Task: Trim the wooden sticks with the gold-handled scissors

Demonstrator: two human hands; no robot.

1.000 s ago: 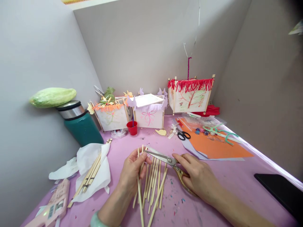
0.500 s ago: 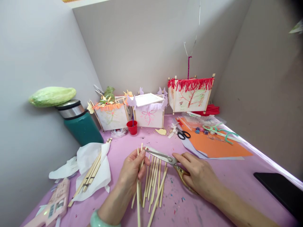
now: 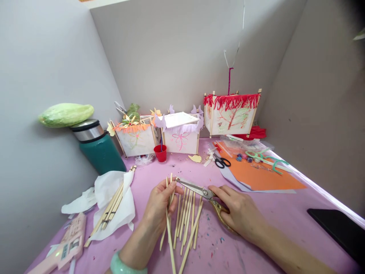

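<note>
Thin pale wooden sticks (image 3: 170, 243) are pinched between the thumb and fingers of my left hand (image 3: 160, 199), their tops poking up above the fingertips. In my right hand (image 3: 239, 211) is a pair of scissors (image 3: 219, 213) with gold-coloured handles, gripped through the loops. The blades point left, and their tips reach the stick ends beside my left fingertips. Whether the blades touch a stick I cannot tell. Several more wooden sticks (image 3: 186, 217) lie loosely side by side on the purple tabletop (image 3: 236, 247) between my hands.
Left are a pink glue gun (image 3: 70, 243), bundled sticks (image 3: 112, 207) on white paper and a teal bottle (image 3: 101, 152) under a green gourd (image 3: 67, 115). Paper lanterns (image 3: 181, 140) and a red cup (image 3: 160, 153) stand behind. Right are orange paper (image 3: 262, 175), black-handled scissors (image 3: 222, 163) and a black phone-like slab (image 3: 336, 232).
The lower end of a stick in my left hand has swung to the right. The scissors stay near the stick tops. The whole view has shifted slightly.
</note>
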